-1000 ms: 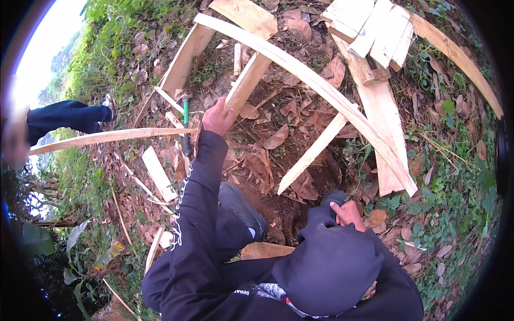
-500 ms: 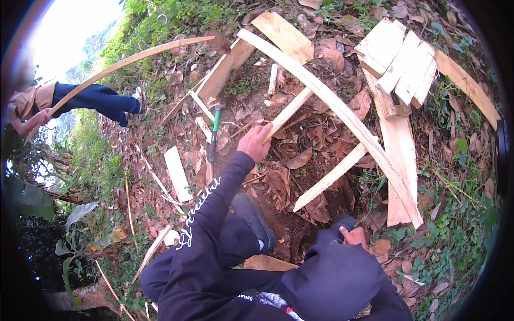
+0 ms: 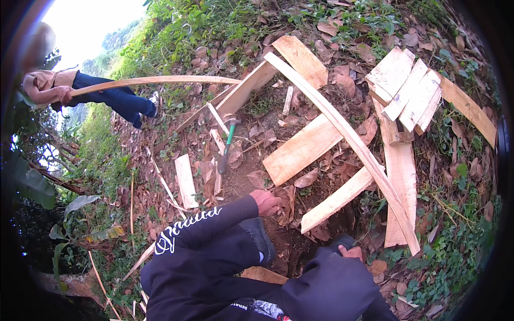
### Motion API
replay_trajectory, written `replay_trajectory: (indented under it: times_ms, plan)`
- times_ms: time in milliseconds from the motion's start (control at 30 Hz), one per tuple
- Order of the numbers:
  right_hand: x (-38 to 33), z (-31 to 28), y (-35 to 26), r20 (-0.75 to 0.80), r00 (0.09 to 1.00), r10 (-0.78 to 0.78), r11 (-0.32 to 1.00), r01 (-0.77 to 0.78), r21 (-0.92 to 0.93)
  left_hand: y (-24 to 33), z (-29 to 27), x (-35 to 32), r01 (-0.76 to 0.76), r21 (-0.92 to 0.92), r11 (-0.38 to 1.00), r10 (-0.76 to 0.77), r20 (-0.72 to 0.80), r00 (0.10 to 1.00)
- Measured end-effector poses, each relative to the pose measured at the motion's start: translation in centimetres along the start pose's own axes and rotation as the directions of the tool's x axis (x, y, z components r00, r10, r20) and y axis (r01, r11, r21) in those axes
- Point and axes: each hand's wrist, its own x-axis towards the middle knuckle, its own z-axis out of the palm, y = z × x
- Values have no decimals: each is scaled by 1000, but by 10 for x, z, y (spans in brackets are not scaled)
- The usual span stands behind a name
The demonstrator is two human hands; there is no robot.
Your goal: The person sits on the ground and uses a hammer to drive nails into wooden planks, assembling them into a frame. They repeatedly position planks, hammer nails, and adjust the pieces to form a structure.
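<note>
My left hand is low over the soil beside dry leaves, fingers loosely bent, with no wood visible in it. Just beyond it a short, wide board lies flat, its far end at a long pale strip of wood. Beside my dark shoe and knee, my right hand shows only partly, fingers curled in; whatever it grips is hidden. A narrower board slants under the strip, in front of the right hand.
A green-handled hammer lies left of the wide board. Cut pieces are stacked at right on a longer plank. At far left another person holds a long strip. Leaves and offcuts cover the slope.
My left hand has let go of the wide board and drawn back toward me. The board has turned from edge-on to flat. The other person's strip has lowered at its near end.
</note>
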Motion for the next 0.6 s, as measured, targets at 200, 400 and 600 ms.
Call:
replay_trajectory:
  times_ms: [200, 400, 600]
  plan:
    - [8, 11, 33, 64, 998, 24, 995, -30, 90, -41, -42, -106, 207, 101, 973, -212, 47, 976]
    - [-16, -16, 3, 312, 940, -141, 990, 133, 48, -29, -84, -233, 404, 56, 913, -406, 26, 913]
    - [-173, -113, -242, 292, 530, -796, 589, 789, 175, 10, -113, -285, 241, -284, 928, -319, -270, 908]
